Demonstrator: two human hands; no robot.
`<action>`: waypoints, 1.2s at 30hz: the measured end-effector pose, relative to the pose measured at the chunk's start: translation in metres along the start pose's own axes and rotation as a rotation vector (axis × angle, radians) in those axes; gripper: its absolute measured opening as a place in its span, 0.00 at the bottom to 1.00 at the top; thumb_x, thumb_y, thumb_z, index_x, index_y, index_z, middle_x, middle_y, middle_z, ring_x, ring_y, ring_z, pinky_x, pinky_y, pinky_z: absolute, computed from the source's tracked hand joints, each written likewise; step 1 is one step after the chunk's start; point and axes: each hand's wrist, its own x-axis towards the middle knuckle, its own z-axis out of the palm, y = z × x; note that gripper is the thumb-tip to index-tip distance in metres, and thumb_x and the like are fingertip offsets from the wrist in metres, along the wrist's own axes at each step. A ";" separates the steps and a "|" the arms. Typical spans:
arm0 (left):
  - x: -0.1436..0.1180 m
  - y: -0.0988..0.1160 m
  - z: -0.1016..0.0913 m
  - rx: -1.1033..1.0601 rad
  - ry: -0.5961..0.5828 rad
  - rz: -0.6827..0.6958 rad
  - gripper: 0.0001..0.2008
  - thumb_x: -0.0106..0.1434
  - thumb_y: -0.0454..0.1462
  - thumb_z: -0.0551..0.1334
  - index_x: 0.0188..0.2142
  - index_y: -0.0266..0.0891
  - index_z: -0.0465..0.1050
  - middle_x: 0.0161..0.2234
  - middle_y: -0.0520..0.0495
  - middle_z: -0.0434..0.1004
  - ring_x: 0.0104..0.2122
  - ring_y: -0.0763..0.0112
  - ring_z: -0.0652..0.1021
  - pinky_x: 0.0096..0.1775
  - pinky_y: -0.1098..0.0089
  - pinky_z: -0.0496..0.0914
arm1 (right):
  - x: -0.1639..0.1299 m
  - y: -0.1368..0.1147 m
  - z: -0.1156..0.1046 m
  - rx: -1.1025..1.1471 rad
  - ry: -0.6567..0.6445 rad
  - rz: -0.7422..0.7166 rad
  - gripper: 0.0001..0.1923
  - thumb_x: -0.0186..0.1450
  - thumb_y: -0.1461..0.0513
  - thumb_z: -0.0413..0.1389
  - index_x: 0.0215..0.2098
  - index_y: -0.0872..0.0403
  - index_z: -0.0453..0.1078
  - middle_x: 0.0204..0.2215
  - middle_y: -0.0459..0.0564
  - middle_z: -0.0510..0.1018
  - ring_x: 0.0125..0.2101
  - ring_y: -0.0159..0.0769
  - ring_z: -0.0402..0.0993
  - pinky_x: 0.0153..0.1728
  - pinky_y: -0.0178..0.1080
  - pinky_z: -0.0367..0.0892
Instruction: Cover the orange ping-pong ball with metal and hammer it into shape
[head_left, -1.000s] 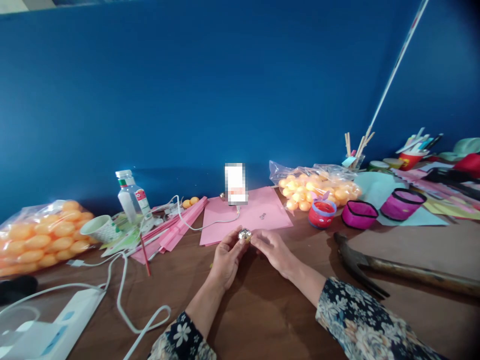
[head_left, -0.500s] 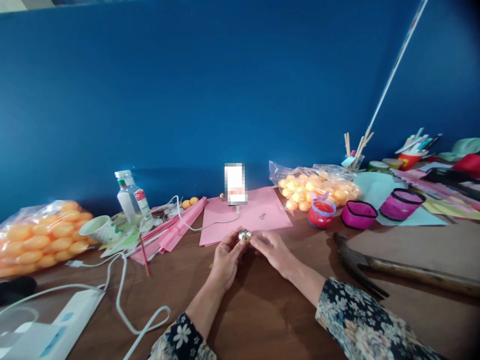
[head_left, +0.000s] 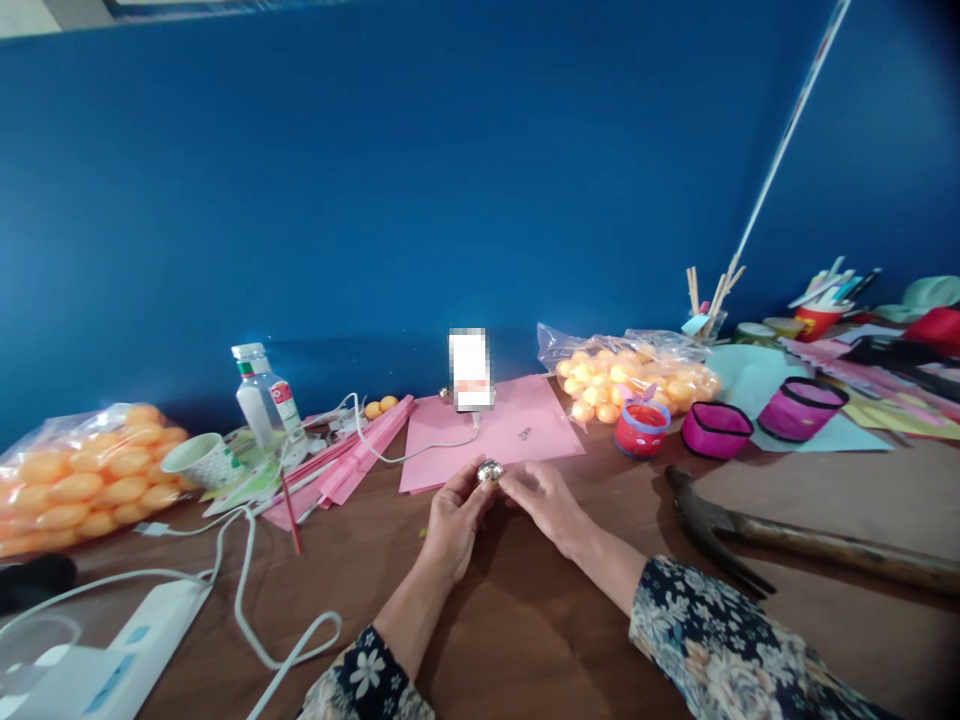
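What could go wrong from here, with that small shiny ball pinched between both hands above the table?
1. The silver ball is held only by the fingertips of the left hand and right hand; being round and glossy, it might slip and roll across the wooden table into the clutter.
2. The white cable loops beside the left forearm; a sweep of that arm could snag it.
3. The hammer lies near the right elbow and could get knocked.
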 end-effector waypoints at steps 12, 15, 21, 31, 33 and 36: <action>0.000 0.001 -0.003 -0.069 -0.016 -0.042 0.18 0.53 0.34 0.63 0.44 0.37 0.69 0.43 0.45 0.74 0.40 0.70 0.75 0.45 0.69 0.67 | -0.001 0.003 0.001 -0.011 -0.033 -0.110 0.12 0.57 0.56 0.57 0.33 0.54 0.63 0.28 0.45 0.73 0.28 0.31 0.71 0.29 0.33 0.67; 0.000 0.001 -0.003 -0.073 -0.021 -0.047 0.17 0.53 0.34 0.63 0.44 0.37 0.70 0.43 0.44 0.75 0.39 0.70 0.75 0.44 0.69 0.67 | -0.003 0.004 0.002 -0.018 -0.039 -0.181 0.14 0.57 0.59 0.56 0.40 0.52 0.60 0.37 0.47 0.72 0.32 0.32 0.72 0.33 0.35 0.68; 0.000 0.000 -0.003 -0.072 -0.028 -0.045 0.16 0.52 0.36 0.64 0.42 0.36 0.70 0.42 0.44 0.75 0.41 0.66 0.75 0.46 0.65 0.66 | -0.005 -0.003 0.000 -0.325 0.018 -0.385 0.12 0.59 0.63 0.53 0.43 0.52 0.65 0.41 0.51 0.72 0.41 0.37 0.69 0.41 0.38 0.67; -0.002 0.001 -0.003 0.018 -0.048 -0.029 0.14 0.53 0.37 0.63 0.40 0.35 0.70 0.40 0.43 0.75 0.39 0.68 0.75 0.44 0.68 0.68 | -0.006 -0.005 -0.004 -0.430 -0.014 -0.434 0.11 0.60 0.65 0.52 0.42 0.52 0.66 0.38 0.51 0.72 0.36 0.34 0.69 0.38 0.37 0.67; -0.002 0.001 -0.002 0.030 -0.042 -0.028 0.15 0.54 0.37 0.63 0.41 0.37 0.69 0.40 0.44 0.75 0.38 0.69 0.75 0.42 0.69 0.68 | -0.007 -0.005 -0.003 -0.429 0.000 -0.418 0.12 0.60 0.64 0.53 0.43 0.52 0.65 0.38 0.51 0.71 0.35 0.34 0.69 0.37 0.37 0.67; -0.002 0.000 0.000 0.062 -0.009 -0.037 0.16 0.54 0.38 0.63 0.43 0.38 0.68 0.38 0.45 0.75 0.38 0.69 0.76 0.41 0.68 0.69 | -0.008 -0.003 -0.001 -0.412 0.007 -0.392 0.13 0.59 0.63 0.54 0.43 0.52 0.65 0.38 0.51 0.71 0.33 0.34 0.69 0.36 0.38 0.67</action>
